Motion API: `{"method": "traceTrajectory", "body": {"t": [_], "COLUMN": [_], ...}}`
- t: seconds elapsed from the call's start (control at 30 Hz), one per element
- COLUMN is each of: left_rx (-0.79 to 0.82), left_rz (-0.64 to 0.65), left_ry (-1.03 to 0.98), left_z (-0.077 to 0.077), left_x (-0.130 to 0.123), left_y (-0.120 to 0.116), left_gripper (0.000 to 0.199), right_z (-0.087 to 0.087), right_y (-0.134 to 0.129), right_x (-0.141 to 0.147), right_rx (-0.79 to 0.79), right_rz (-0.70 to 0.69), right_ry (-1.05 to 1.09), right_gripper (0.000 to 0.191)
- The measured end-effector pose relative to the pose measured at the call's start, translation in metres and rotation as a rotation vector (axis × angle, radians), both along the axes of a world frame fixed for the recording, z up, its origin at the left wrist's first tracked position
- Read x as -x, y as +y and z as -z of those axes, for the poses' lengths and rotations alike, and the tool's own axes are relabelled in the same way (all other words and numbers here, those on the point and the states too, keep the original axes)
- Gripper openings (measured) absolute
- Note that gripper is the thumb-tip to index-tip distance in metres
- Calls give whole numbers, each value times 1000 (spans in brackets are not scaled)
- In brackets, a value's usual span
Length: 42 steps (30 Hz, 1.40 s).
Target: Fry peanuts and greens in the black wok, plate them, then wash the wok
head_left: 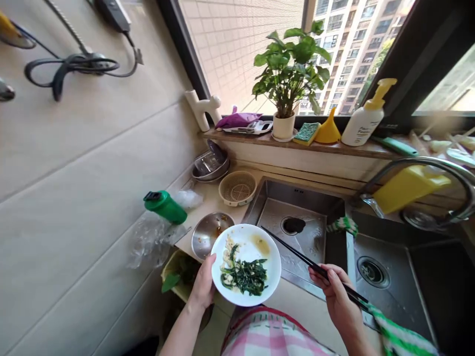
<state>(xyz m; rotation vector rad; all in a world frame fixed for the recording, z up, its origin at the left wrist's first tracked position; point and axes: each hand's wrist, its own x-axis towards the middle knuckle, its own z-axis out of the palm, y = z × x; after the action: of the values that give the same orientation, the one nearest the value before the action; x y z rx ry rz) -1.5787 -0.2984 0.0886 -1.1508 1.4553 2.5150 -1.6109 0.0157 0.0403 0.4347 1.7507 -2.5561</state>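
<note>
My left hand (204,283) grips the left rim of a white plate (273,282), which it holds up in front of my apron. Cooked leafy greens (247,277) with pale bits lie on the plate, and a little brownish liquid pools at its upper right. In my right hand (336,287) is a pair of black chopsticks (293,249), their tips pointing up and left over the left sink basin, apart from the food. Just beyond the plate's left edge stands a steel bowl (203,237) with food scraps in it.
Left of the double sink (315,291) are a plastic basket (237,188) and a green bottle (165,206). A bin (178,282) sits below the counter edge. The faucet (460,207) arches over the right basin. A potted plant (284,126) and a pump bottle (361,126) line the sill.
</note>
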Motion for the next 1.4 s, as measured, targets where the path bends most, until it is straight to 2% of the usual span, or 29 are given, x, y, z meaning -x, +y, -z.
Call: {"method": "traceTrajectory", "body": {"t": [0.27, 0.53, 0.73, 1.03, 1.4], "left_rx": [114, 170, 136, 138, 147], "left_rz": [35, 53, 72, 65, 85], "left_ry": [-14, -60, -74, -110, -118], "left_z": [-7, -8, -7, -18, -16], "left_x": [32, 48, 55, 64, 62], "left_y": [26, 32, 35, 39, 38], "left_gripper": [42, 44, 46, 38, 40], "right_z": [16, 32, 43, 48, 46], "right_y": [17, 19, 17, 19, 19], "right_x": [9, 18, 15, 11, 11], "right_rx": [65, 110, 112, 101, 139], "right_rz": [21, 52, 60, 16, 24], "right_ry": [-115, -172, -208, -197, -241], "right_gripper": [28, 28, 29, 27, 31]}}
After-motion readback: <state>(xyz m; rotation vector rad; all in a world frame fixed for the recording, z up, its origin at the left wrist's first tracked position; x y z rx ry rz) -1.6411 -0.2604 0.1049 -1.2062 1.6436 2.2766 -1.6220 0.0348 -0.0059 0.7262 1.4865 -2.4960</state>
